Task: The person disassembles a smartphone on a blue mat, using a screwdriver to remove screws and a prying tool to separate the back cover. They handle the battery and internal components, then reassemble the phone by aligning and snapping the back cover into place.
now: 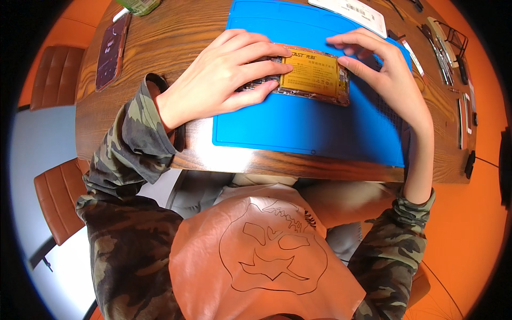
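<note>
My left hand (229,74) rests over the left end of an opened phone (342,90) with a yellow battery (309,77), its fingers apart on top and the thumb along the lower edge. The phone lies on a blue mat (293,125). My right hand (378,72) is at the phone's right end, thumb at its upper right corner, fingers apart and curved above the mat, holding nothing that I can see. The part of the phone under my left fingers is mostly hidden.
On the wooden table (144,64), a red-cased phone (112,50) and green container (137,4) sit at left, a white box (349,13) behind the mat. Slim tools (442,61), a black stand (456,40) and thin items (464,120) line the right. Brown chairs (56,197) stand left.
</note>
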